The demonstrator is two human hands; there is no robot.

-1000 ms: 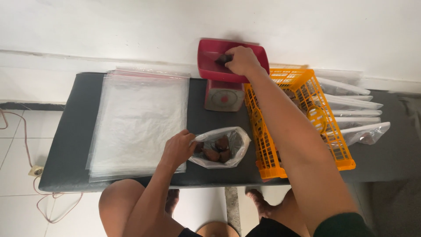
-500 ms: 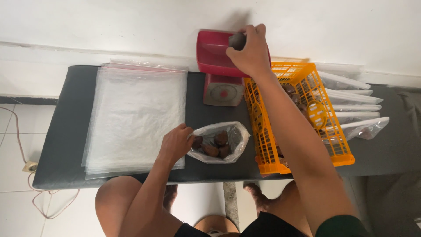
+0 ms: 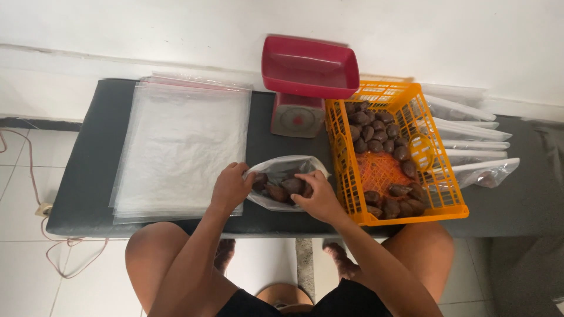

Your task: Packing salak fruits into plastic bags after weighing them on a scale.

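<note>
A clear plastic bag (image 3: pixel 281 169) with several brown fruits (image 3: pixel 277 191) inside lies near the front edge of the dark bench (image 3: pixel 94 164). My left hand (image 3: pixel 231 188) grips the bag's left rim. On the bag's right side, my right hand (image 3: pixel 317 194) has its fingers at the mouth, closed on a brown fruit (image 3: pixel 294 185). The red scale pan (image 3: pixel 309 66) stands empty on its small scale (image 3: pixel 297 115) at the back.
A stack of clear plastic bags (image 3: pixel 182 141) covers the bench's left half. An orange basket (image 3: pixel 435 199) with several brown fruits (image 3: pixel 376 132) stands right of the scale. Filled sealed bags (image 3: pixel 470 144) lie beyond the basket. White wall behind; tiled floor and a cable at left.
My right hand has come down from the red scale pan to the bag's mouth. The left hand stayed on the bag. The bag holds more fruits than before.
</note>
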